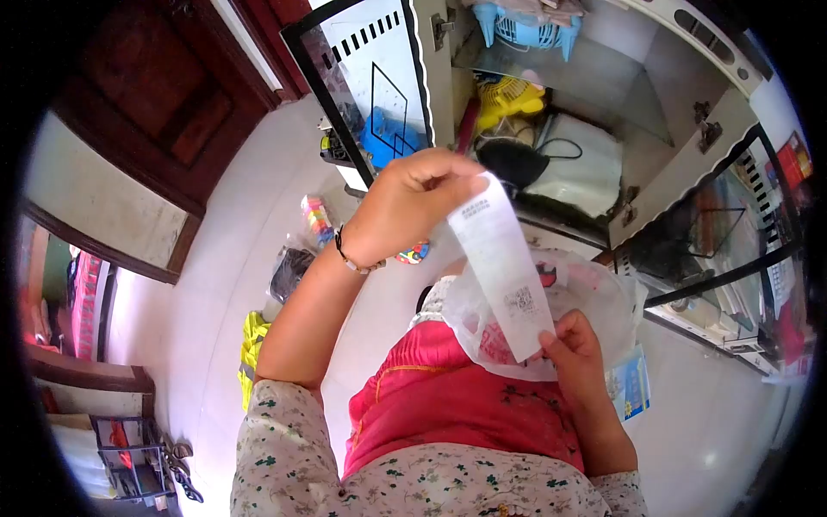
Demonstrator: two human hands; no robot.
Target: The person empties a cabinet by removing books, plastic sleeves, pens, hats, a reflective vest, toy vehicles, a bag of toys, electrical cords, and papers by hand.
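A long white paper slip (pixel 501 258) with printed text and a square code is stretched between my two hands. My left hand (pixel 422 194), a bracelet at its wrist, pinches the slip's upper end. Fingers of my right hand (pixel 573 349) are closed on its lower corner. Behind the slip, a translucent white plastic bag (pixel 594 297) with red print lies around my lap, close to my right hand. Red cloth (pixel 465 396) covers my lap.
An open cabinet (pixel 594 237) ahead holds a yellow basket (pixel 508 96), a black item and a blue basket (pixel 525 30). Its glass doors stand open at both sides. A yellow-green item (pixel 251 349) and a dark bundle (pixel 291 271) lie on the floor at left.
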